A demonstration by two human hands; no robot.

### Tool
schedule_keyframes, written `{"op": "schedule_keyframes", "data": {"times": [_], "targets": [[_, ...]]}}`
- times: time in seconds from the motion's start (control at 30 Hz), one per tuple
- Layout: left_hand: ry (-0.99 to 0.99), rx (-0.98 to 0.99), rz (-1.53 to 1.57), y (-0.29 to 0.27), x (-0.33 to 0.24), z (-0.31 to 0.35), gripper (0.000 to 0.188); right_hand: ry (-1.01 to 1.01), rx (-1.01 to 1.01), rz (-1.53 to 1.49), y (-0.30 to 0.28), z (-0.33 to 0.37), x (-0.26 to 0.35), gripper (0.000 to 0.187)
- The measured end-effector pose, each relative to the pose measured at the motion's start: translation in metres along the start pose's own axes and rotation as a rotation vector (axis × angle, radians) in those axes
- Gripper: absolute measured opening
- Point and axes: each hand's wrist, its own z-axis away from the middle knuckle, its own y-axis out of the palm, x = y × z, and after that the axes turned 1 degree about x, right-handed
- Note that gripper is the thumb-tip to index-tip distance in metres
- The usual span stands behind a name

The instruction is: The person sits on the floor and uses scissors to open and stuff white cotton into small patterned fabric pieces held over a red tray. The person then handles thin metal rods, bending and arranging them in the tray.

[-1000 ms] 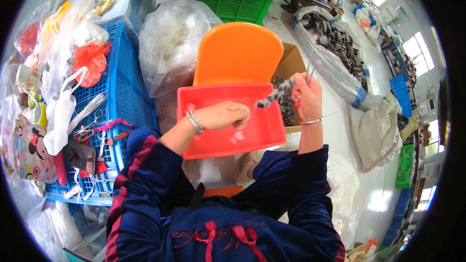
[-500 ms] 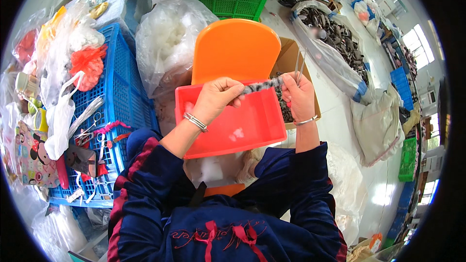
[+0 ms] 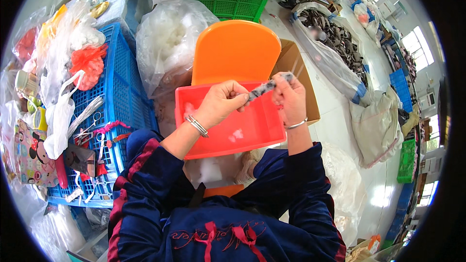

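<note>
A grey-and-black striped plush strip (image 3: 261, 91), narrow and fuzzy like a small tail, is stretched between my hands above the red tray (image 3: 213, 138). My left hand (image 3: 222, 101) is closed, pinching the strip's lower left end between thumb and fingers. At the upper right end, my right hand (image 3: 290, 98) is closed around the strip, and a bit of plush pokes out above its fingers. Thin, blurred metal tips, seemingly tweezers, show faintly beside the right hand. Small tufts of white stuffing (image 3: 236, 135) lie in the tray.
An orange chair back (image 3: 237, 51) rises behind the tray, beside a clear bag of white stuffing (image 3: 170, 39). A cardboard box (image 3: 303, 85) stands at right. The blue crate (image 3: 114, 116) at left carries scissors and bags. A sack of dark plush pieces (image 3: 330, 34) lies far right.
My right hand has moved slightly left and turned, so the strip tilts up to the right. The tweezers, clear before, are now faint. My left hand has shifted slightly.
</note>
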Motion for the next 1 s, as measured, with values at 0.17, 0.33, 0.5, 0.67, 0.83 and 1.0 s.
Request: {"op": "schedule_keyframes", "data": {"times": [0.17, 0.33, 0.5, 0.67, 0.83, 1.0], "targets": [[0.002, -0.048, 0.084, 0.000, -0.004, 0.000, 0.010, -0.127, -0.103, -0.201, -0.009, -0.006, 0.009, 0.013], [0.026, -0.064, 0.105, 0.007, -0.002, 0.000, 0.008, 0.250, 0.080, 0.079, 0.014, 0.011, -0.016, 0.024], [0.014, -0.022, 0.028, 0.005, -0.002, 0.002, 0.008, 0.105, 0.009, 0.038, 0.016, 0.006, -0.018, 0.010], [0.004, -0.040, -0.015, 0.001, -0.005, 0.001, 0.007, 0.014, -0.020, 0.005, -0.004, -0.005, -0.006, 0.007], [0.078, -0.129, 0.149, 0.010, -0.012, 0.002, 0.017, 0.057, -0.006, -0.098, -0.005, -0.004, -0.008, 0.008], [0.106, -0.179, 0.066, 0.008, -0.005, 0.001, 0.022, 0.078, 0.077, -0.081, 0.004, 0.000, -0.015, 0.008]]}}
